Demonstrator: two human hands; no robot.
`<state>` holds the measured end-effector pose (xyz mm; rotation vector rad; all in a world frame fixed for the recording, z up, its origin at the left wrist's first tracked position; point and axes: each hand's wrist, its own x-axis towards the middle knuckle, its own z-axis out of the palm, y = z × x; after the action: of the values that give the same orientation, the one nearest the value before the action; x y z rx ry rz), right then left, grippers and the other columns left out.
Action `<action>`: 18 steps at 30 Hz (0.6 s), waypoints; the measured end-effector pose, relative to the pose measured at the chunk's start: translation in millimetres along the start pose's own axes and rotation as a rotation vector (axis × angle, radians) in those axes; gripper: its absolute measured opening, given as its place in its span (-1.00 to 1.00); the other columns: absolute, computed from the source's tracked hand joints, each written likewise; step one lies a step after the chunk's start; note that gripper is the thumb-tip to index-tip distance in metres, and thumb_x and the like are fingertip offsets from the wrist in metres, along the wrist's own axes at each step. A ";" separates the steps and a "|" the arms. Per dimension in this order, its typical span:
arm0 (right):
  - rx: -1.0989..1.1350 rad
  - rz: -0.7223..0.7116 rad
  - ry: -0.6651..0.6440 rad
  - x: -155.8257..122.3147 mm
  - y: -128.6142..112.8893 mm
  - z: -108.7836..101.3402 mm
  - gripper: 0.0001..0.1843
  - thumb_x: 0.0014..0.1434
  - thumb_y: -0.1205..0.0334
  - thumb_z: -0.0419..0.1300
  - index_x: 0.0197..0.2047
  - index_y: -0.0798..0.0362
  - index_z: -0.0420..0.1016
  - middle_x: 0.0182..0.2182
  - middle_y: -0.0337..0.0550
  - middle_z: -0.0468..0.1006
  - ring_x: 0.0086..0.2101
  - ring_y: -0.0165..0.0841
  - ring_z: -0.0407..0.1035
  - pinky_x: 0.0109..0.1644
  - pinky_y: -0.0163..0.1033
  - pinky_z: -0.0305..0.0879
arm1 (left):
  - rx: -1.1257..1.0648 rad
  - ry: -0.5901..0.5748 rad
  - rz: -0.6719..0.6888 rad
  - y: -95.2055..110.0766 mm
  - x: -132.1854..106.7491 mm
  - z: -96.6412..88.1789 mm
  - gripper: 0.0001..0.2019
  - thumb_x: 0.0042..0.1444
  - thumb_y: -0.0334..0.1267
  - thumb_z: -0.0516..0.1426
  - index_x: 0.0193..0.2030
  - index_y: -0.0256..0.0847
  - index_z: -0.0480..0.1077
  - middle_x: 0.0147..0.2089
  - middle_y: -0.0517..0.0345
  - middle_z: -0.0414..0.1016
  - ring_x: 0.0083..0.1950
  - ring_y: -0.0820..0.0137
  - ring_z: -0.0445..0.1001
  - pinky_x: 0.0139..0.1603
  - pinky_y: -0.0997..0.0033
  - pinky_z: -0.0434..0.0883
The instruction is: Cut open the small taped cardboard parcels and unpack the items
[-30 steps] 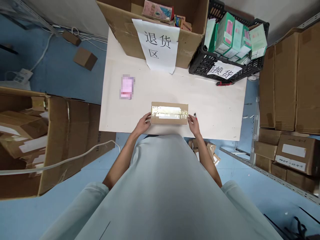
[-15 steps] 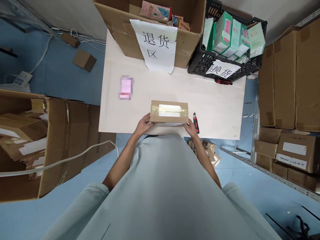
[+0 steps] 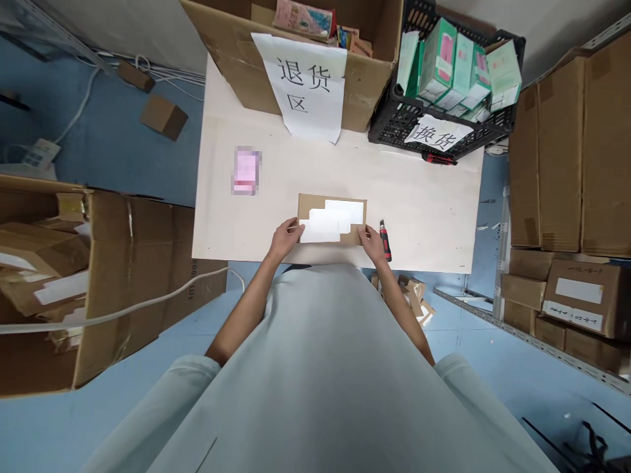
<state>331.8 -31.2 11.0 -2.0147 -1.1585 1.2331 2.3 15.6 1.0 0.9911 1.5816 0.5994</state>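
Observation:
A small brown cardboard box (image 3: 306, 203) is held between my two hands over the front of the white table (image 3: 236, 230). The face turned up to me carries several overlapping white labels (image 3: 326, 223). My left hand (image 3: 286, 238) grips its left end, thumb on the near side. At the right end, my right hand (image 3: 371, 242) is closed on the lower corner. A red and black box cutter (image 3: 385, 241) lies just right of my right hand. On the table's left side is a pink item (image 3: 246, 171), blurred out.
At the back stand a large open carton (image 3: 221, 56) with a paper sign and a black plastic crate (image 3: 394, 125) of green-and-white boxes. A second red cutter (image 3: 438, 159) lies before the crate. An open carton of parcels (image 3: 118, 282) is left; stacked cartons (image 3: 547, 157) are right.
The box has been turned in my hands: its taped face with one label has given way to a face with several overlapping labels. Both hands have stayed at its ends.

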 end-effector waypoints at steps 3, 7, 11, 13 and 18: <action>-0.004 0.008 0.093 -7.3 5.8 3.7 -0.15 0.36 -0.50 0.26 0.33 0.07 0.62 0.29 0.27 0.68 0.22 0.08 0.61 0.36 0.22 0.57 | 0.021 0.099 -0.003 -4.5 -8.7 0.2 -0.28 0.26 0.10 0.39 0.45 -0.24 0.52 0.56 -0.37 0.47 0.47 -0.09 0.56 0.48 -0.08 0.54; 0.037 -0.013 0.105 -15.8 13.9 5.4 -0.20 0.35 -0.48 0.29 0.27 0.04 0.63 0.24 0.27 0.72 0.23 0.06 0.61 0.38 0.20 0.58 | 0.009 0.100 -0.023 1.3 -23.2 -2.0 -0.36 0.30 0.04 0.36 0.42 -0.24 0.53 0.35 -0.29 0.67 0.37 -0.05 0.65 0.47 -0.10 0.55; 0.105 0.003 0.095 -12.9 28.0 -5.6 -0.13 0.33 -0.51 0.28 0.32 0.08 0.62 0.27 0.30 0.71 0.26 0.07 0.61 0.44 0.23 0.54 | -0.007 0.092 0.058 25.6 -39.9 6.9 -0.42 0.32 0.06 0.35 0.34 -0.28 0.59 0.15 -0.17 0.77 0.24 0.03 0.72 0.47 -0.05 0.57; 0.120 0.035 0.114 -10.2 36.9 -17.1 -0.06 0.32 -0.54 0.25 0.37 0.10 0.60 0.30 0.30 0.69 0.31 0.08 0.58 0.48 0.22 0.49 | -0.018 0.055 0.143 43.7 -51.0 17.5 -0.45 0.35 0.10 0.33 0.31 -0.24 0.61 0.12 -0.10 0.78 0.22 0.07 0.73 0.46 -0.01 0.59; 0.074 -0.003 0.154 -9.7 53.3 -45.6 0.00 0.39 -0.57 0.06 0.41 0.14 0.59 0.32 0.31 0.67 0.34 0.09 0.54 0.47 0.31 0.47 | 0.029 -0.099 0.369 87.4 -81.0 50.4 -0.53 0.40 0.13 0.32 0.27 -0.11 0.67 0.18 -0.03 0.75 0.27 0.09 0.71 0.45 0.03 0.59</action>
<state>391.5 -66.1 -4.1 -2.0133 -1.0276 1.0827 77.3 -14.0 102.2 1.3287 1.3321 0.7678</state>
